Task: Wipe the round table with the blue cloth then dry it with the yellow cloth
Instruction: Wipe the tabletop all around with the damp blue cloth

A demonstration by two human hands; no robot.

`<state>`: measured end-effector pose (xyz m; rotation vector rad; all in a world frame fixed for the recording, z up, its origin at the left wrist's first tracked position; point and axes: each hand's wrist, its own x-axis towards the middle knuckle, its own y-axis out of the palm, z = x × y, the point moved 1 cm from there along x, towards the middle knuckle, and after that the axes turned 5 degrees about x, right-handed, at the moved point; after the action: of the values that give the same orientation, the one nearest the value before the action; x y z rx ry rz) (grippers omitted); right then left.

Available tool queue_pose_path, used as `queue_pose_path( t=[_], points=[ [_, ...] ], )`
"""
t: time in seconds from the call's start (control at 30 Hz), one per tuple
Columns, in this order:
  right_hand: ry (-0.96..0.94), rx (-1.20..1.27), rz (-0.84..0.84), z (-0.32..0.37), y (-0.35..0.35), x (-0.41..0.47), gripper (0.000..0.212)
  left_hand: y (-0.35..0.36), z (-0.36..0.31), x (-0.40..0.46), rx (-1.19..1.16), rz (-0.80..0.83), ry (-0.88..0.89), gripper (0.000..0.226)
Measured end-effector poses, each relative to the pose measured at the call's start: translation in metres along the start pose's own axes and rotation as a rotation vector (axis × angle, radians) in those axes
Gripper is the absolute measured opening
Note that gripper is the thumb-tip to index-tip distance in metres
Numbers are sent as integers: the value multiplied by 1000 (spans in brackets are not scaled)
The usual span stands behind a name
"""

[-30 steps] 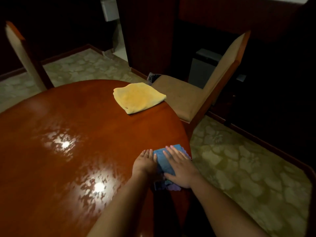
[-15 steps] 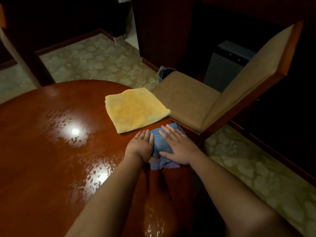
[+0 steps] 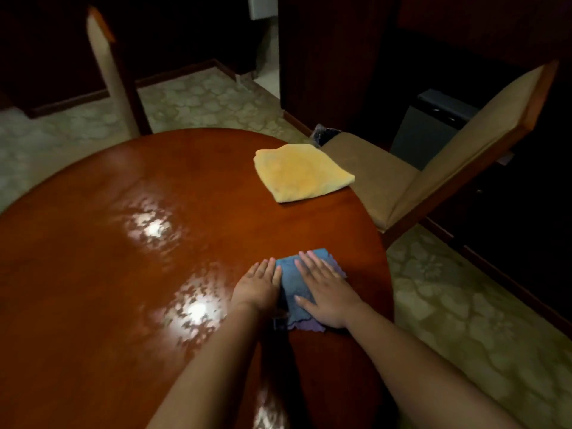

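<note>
The round table (image 3: 130, 274) is glossy reddish-brown wood with bright light reflections on its top. A blue cloth (image 3: 294, 284) lies flat near the table's right edge. My left hand (image 3: 258, 284) presses on the cloth's left side with straight fingers. My right hand (image 3: 325, 289) lies flat on its right side, fingers spread and pointing away from me. A folded yellow cloth (image 3: 301, 171) sits farther back at the table's far right edge, apart from both hands.
A beige padded chair with a wooden frame (image 3: 448, 168) stands close to the table's right edge beside the yellow cloth. Another chair back (image 3: 108, 72) rises beyond the far left rim. Patterned floor (image 3: 464, 320) lies to the right, dark furniture behind.
Both hands slid the blue cloth back toward me along the right edge, away from the yellow cloth it had nearly reached half a second ago. The yellow cloth stayed put.
</note>
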<state>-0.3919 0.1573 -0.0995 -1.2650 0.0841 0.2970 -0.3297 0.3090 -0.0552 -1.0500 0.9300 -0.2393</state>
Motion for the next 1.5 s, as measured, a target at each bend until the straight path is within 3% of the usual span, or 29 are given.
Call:
queue_pose_path(
  t=[0.17, 0.3, 0.5, 0.77, 1.07, 1.3, 1.5],
  points=[
    [-15, 2, 18, 102, 41, -7, 83, 64, 36, -87, -13, 38, -109, 83],
    [-64, 1, 49, 143, 52, -5, 77, 87, 54, -119, -26, 91, -133, 95],
    [-136, -25, 57, 131, 29, 38, 92, 72, 81, -84, 1, 82, -148, 102],
    [-223, -56, 3, 91, -14, 205, 98, 29, 188, 26, -5, 106, -273, 102],
    [-316, -89, -60, 50, -65, 382, 78, -21, 300, 142, 62, 115, -392, 104],
    [-301, -96, -101, 56, -69, 407, 76, -24, 319, 154, -7, 140, -464, 102],
    [-343, -92, -61, 107, -44, 359, 77, 14, 304, 86, -72, 180, -485, 106]
  ],
)
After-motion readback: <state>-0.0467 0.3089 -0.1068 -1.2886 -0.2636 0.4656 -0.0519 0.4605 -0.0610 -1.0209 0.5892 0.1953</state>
